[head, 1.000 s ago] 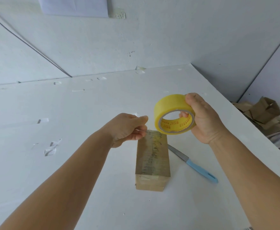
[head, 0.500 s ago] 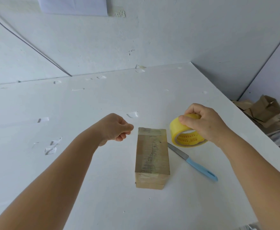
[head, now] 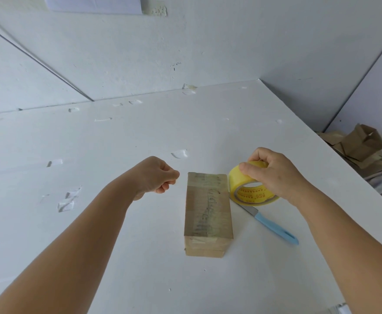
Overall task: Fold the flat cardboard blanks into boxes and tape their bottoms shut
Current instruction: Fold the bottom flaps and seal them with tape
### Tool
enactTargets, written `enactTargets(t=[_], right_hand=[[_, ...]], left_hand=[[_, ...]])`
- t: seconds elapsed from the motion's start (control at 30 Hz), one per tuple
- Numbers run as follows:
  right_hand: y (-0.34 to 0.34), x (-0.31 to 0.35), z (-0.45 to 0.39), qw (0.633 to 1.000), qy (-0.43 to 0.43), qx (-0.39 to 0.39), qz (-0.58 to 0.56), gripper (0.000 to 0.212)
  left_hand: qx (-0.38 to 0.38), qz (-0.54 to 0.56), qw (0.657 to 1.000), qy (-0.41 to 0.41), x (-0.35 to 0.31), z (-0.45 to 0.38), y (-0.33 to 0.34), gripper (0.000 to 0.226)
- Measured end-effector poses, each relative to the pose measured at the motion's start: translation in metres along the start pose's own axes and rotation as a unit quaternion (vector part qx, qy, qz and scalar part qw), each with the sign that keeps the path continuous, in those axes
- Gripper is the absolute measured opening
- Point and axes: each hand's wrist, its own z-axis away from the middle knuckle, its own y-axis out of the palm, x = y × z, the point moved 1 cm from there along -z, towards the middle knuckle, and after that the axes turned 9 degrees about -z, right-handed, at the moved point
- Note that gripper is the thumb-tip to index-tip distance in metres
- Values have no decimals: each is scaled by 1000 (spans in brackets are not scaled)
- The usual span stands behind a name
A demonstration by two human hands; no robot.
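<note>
Head view, 1 frame. Right hand (head: 276, 175) grasps the yellow tape roll (head: 251, 186) from above: thumb on the near side of the band, fingers curled over the far side. Roll sits tilted, its open core with red print on the yellow liner facing the camera, lower edge at or very close to the worktop (head: 117, 268); contact not resolvable.

Left hand (head: 156, 177) clenched into a loose fist, thumb against the curled fingers. Cannot tell whether anything thin is pinched there; nothing visible. It hangs above the worktop, just left of the box's far end, not touching the box.

Cardboard box (head: 208, 211) stands between the 2 hands, long axis running away from the camera. Upper face covered in clear, shiny tape, with a dark blurred line of print running lengthwise under it. Tape also wraps over the near end. Tape roll is just beside the box's far right corner; whether they touch is unclear.

Knife (head: 273, 225) with blue handle lies flat on the worktop right of the box, blade pointing toward the roll, blade tip hidden under the roll's edge.

Worktop white, with several small torn tape scraps (head: 68, 200) stuck to it on the left side. Crumpled brown cardboard (head: 357, 146) lies beyond the worktop's right edge.
</note>
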Motion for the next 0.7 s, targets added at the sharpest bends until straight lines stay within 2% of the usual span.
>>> enactTargets(t=[0.33, 0.57, 0.7], right_hand=[[5, -14, -3, 999, 27, 16, -23, 24], [13, -26, 0, 995, 59, 26, -71, 23], [14, -27, 0, 995, 60, 19, -81, 23]], left_hand=[[23, 20, 1000, -5, 12, -8, 9, 20], [108, 117, 987, -35, 21, -11, 35, 21], [116, 140, 980, -76, 27, -7, 39, 40]])
